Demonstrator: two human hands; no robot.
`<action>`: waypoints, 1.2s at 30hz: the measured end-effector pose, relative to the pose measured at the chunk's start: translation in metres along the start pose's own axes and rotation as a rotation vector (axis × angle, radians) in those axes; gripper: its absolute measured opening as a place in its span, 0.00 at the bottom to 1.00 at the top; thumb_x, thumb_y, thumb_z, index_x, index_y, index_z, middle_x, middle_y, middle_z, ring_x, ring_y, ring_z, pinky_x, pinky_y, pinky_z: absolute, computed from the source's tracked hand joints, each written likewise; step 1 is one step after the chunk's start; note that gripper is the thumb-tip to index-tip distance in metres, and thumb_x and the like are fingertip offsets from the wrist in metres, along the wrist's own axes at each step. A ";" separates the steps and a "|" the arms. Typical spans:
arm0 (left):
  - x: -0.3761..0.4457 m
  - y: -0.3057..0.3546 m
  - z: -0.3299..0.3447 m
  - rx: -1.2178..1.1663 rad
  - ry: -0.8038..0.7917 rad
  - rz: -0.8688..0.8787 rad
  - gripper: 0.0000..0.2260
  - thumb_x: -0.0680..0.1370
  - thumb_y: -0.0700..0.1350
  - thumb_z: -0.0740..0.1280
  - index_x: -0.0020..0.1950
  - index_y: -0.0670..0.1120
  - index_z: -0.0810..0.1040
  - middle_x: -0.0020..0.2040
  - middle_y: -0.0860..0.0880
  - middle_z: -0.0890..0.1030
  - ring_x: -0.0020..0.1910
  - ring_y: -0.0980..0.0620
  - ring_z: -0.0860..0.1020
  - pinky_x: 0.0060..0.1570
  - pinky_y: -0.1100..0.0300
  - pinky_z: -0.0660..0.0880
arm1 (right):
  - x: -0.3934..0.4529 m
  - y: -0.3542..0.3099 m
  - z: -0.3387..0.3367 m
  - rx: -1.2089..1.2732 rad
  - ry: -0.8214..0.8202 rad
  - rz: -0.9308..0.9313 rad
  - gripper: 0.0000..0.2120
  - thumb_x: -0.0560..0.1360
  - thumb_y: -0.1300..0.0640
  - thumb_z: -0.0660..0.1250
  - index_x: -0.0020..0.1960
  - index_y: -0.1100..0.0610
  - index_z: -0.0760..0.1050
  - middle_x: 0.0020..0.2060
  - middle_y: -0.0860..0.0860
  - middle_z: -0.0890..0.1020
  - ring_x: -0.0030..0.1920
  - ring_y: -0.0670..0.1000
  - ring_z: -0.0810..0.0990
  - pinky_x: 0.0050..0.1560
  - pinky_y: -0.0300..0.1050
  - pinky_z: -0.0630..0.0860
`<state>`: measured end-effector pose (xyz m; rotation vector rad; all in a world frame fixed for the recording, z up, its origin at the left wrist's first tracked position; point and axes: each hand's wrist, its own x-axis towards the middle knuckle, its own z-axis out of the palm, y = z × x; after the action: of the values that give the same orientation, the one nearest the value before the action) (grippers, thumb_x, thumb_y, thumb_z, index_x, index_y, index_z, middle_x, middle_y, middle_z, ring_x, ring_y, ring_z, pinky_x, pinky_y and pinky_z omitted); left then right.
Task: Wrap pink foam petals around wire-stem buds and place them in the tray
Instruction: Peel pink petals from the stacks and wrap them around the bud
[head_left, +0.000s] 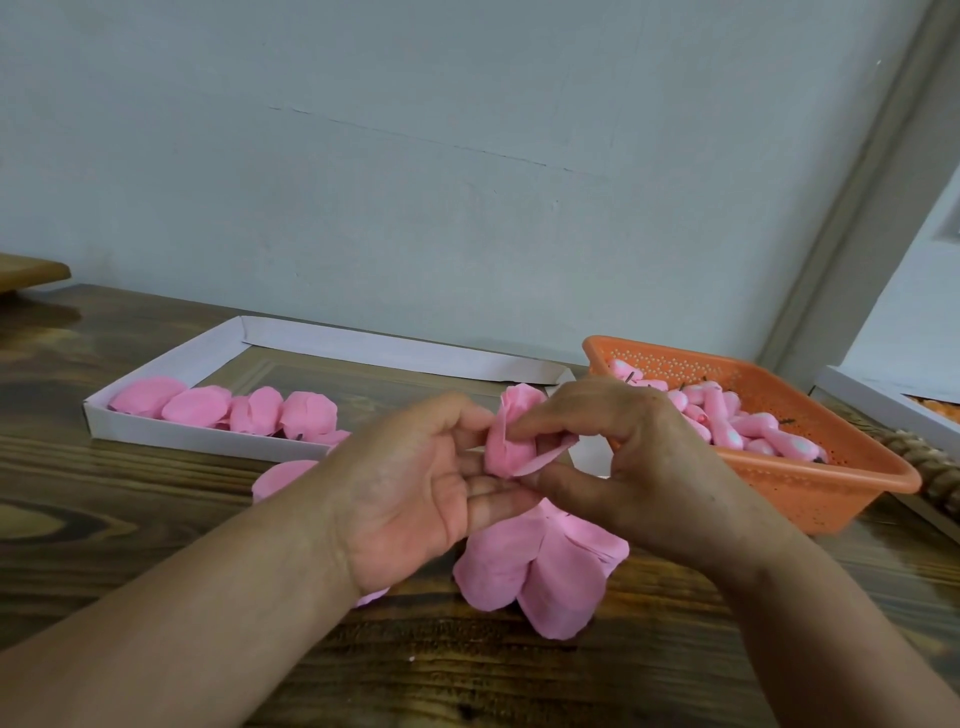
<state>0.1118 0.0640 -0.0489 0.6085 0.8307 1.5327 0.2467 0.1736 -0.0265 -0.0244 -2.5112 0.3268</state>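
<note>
Both hands meet above the middle of the wooden table. My left hand (415, 483) holds a pink foam petal bud (511, 439) from the left, thumb on its side. My right hand (623, 467) pinches the same bud from the right, fingers curled over the petal; its wire stem is hidden. A pile of loose pink petals (540, 566) lies on the table just below the hands. The white cardboard tray (171, 364) at the left holds several wrapped pink flowers (228, 408). An orange perforated basket (810, 467) at the right holds several pink buds (727, 421) with dark stems.
The table runs up to a pale wall at the back. A wooden object (31, 270) sits at the far left edge. At the far right are a second white tray (883, 400) and a brown ridged object (930, 467). One more petal (283, 475) lies left of my left wrist.
</note>
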 end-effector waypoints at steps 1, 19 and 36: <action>0.000 0.000 0.000 0.002 -0.010 0.008 0.18 0.71 0.40 0.63 0.59 0.35 0.78 0.53 0.38 0.83 0.51 0.47 0.83 0.52 0.53 0.80 | 0.000 0.000 0.000 0.002 -0.002 0.000 0.10 0.68 0.61 0.70 0.48 0.52 0.83 0.38 0.38 0.79 0.42 0.43 0.77 0.45 0.45 0.75; -0.001 -0.002 0.003 -0.003 0.049 -0.002 0.13 0.67 0.33 0.65 0.50 0.31 0.79 0.46 0.37 0.84 0.42 0.46 0.84 0.40 0.57 0.82 | -0.003 0.001 -0.013 0.087 -0.030 0.109 0.15 0.65 0.64 0.74 0.45 0.51 0.75 0.40 0.45 0.79 0.43 0.49 0.76 0.46 0.47 0.73; -0.004 0.001 0.002 0.020 -0.054 -0.115 0.10 0.68 0.34 0.66 0.44 0.31 0.83 0.47 0.35 0.83 0.41 0.44 0.84 0.42 0.55 0.82 | -0.003 -0.007 -0.020 0.123 -0.081 0.083 0.21 0.65 0.66 0.64 0.55 0.50 0.78 0.63 0.48 0.72 0.65 0.45 0.69 0.65 0.35 0.65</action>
<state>0.1130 0.0600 -0.0464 0.6038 0.8265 1.3996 0.2610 0.1712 -0.0112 -0.0676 -2.5696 0.5250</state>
